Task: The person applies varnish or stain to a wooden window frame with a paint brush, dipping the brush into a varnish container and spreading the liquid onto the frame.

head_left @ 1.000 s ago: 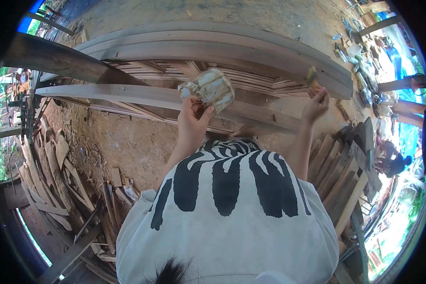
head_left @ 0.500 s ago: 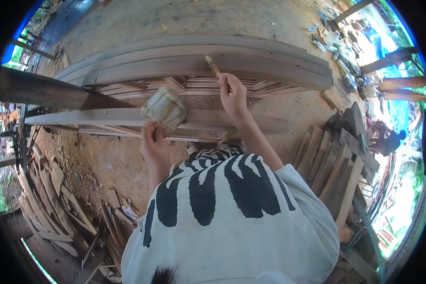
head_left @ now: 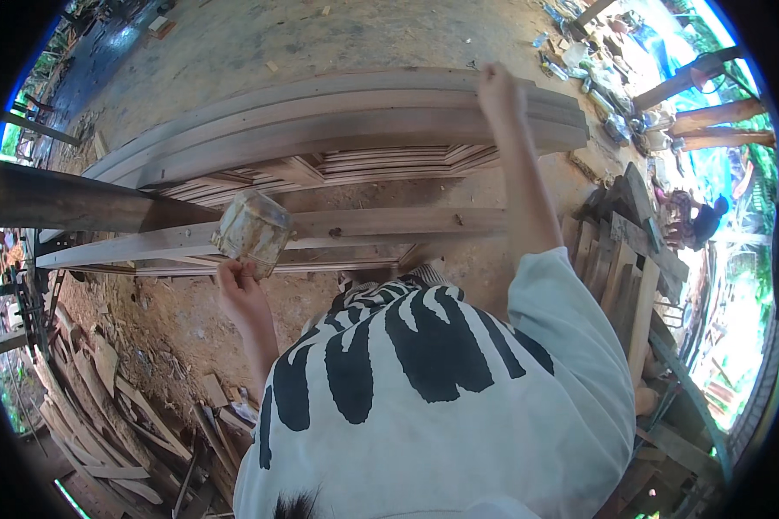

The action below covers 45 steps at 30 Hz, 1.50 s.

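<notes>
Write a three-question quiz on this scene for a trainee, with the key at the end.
1. Multiple choice: what does the person's left hand hold?
A) A hammer
B) A stained container
C) A saw
2. True or false: the right hand shows lower in the picture than the left hand.
3. Fill in the blank: the person's light shirt bears a bold ____ pattern.

Key:
1. B
2. False; the right hand shows higher, in front of the far stacked wooden beams near their right end.
3. black
</notes>
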Available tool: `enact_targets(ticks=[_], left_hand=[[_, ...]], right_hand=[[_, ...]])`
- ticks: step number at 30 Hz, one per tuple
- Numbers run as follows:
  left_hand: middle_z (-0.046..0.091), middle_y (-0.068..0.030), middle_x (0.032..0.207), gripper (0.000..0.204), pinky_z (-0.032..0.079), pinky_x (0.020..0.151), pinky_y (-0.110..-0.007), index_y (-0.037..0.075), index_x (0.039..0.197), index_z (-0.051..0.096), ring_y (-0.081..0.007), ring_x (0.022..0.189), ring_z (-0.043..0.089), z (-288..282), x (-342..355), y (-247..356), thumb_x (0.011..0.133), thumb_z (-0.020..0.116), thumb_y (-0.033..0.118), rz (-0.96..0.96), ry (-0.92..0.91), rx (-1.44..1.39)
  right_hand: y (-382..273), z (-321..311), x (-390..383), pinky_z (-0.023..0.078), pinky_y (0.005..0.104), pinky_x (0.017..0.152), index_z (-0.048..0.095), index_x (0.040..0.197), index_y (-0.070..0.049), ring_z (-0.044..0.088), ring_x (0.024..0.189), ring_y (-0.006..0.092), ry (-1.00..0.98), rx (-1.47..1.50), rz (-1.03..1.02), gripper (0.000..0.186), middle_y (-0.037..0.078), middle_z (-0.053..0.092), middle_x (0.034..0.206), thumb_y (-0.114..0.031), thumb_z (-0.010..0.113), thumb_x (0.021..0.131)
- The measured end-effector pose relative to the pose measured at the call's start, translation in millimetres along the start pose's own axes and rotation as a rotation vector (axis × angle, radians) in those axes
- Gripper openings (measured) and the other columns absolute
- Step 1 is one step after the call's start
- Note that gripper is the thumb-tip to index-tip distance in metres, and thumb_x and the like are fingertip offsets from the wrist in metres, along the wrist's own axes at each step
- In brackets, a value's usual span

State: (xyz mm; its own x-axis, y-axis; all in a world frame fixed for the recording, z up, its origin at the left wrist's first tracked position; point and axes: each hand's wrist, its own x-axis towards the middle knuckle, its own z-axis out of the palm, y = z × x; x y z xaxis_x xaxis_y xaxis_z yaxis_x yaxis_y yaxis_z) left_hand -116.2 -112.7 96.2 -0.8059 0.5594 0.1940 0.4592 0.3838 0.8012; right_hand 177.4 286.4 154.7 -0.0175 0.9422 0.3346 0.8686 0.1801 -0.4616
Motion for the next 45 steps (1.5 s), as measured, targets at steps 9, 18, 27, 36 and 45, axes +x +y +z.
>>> enact_targets(ticks=[9, 18, 27, 36, 45], left_hand=[[0.062, -0.0056, 0.072, 0.018, 0.046, 0.056, -0.026, 0.007, 0.104, 0.055, -0.0112, 0.062, 0.056, -28.7, 6.1, -24.1, 0.089, 0.063, 0.002, -0.014, 0.067, -0.051], [0.062, -0.0063, 0.073, 0.015, 0.047, 0.056, -0.028, 0.005, 0.101, 0.055, -0.0132, 0.061, 0.057, -41.1, 14.4, -47.7, 0.089, 0.063, 0.001, 0.052, 0.033, -0.042], [0.062, -0.007, 0.082, 0.012, 0.05, 0.059, -0.025, 0.004, 0.102, 0.054, -0.0122, 0.069, 0.061, -40.7, 24.3, -63.8, 0.092, 0.061, 0.001, 0.092, 0.01, -0.094], [0.063, -0.0069, 0.083, 0.014, 0.051, 0.06, -0.024, 0.004, 0.104, 0.052, -0.0112, 0.071, 0.061, -41.0, 29.1, -50.9, 0.093, 0.06, 0.001, 0.06, -0.009, -0.137], [0.063, -0.0069, 0.081, 0.016, 0.052, 0.058, -0.024, 0.004, 0.1, 0.051, -0.0113, 0.069, 0.06, -36.9, 40.9, -54.4, 0.092, 0.064, 0.007, 0.128, -0.025, -0.084]], right_hand=[[-130.5, 68.0, -25.7, 0.055, 0.0274, 0.048, 0.058, 0.085, 0.006, 0.07, 0.062, 0.0224, -0.424, 1.06, 0.227, 0.047, 0.014, 0.067, 0.082, -0.035, 0.044, 0.102], [-91.6, 49.5, -63.7, 0.056, 0.0405, 0.064, 0.06, 0.09, 0.003, 0.07, 0.074, 0.0265, -0.071, 0.24, -0.104, 0.039, 0.015, 0.068, 0.081, -0.034, 0.049, 0.1], [13.8, -29.8, -142.5, 0.059, 0.0282, 0.054, 0.056, 0.092, 0.004, 0.07, 0.067, 0.0247, 0.04, 1.044, 0.297, 0.039, 0.02, 0.066, 0.093, -0.033, 0.048, 0.101], [17.2, -56.7, -273.2, 0.05, 0.0254, 0.055, 0.066, 0.097, 0.002, 0.067, 0.066, 0.0148, 0.117, 0.393, 0.217, 0.025, 0.007, 0.065, 0.073, -0.02, 0.053, 0.1], [7.8, -79.9, -271.8, 0.055, 0.0248, 0.058, 0.065, 0.093, 0.005, 0.065, 0.061, 0.0175, 0.155, 0.537, 0.343, 0.032, 0.011, 0.067, 0.084, -0.02, 0.047, 0.103]])
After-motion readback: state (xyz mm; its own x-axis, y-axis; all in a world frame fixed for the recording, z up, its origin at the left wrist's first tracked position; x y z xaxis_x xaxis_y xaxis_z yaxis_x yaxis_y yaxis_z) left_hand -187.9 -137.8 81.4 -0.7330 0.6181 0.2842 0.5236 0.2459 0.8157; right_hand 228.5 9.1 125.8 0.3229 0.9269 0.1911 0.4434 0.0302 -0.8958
